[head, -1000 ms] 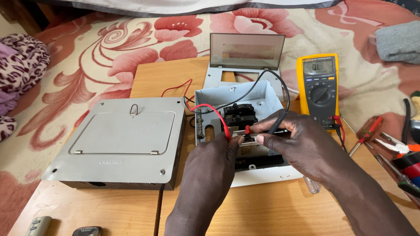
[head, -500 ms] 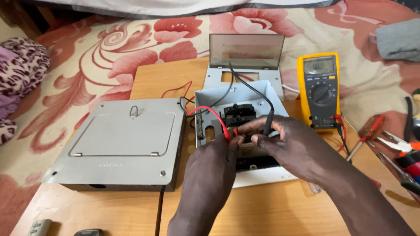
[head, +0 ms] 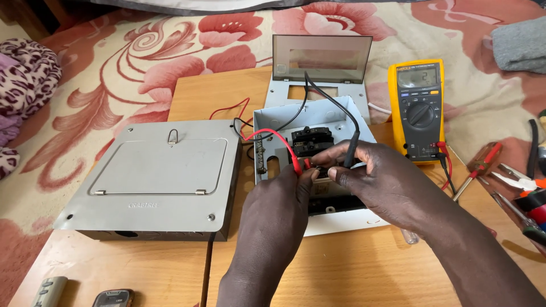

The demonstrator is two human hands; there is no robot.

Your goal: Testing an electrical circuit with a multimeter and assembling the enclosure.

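While left hand [head: 278, 199] pinches one red probe [head: 297, 165], right hand [head: 381, 179] grips one black probe [head: 351, 149], one yellow multimeter [head: 418, 111].

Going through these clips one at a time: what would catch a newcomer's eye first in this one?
At centre, the left hand holds a red probe and the right hand a black probe over a black breaker inside an open grey box. A yellow meter stands to the right on the wooden table, and a closed grey metal box lies to the left.
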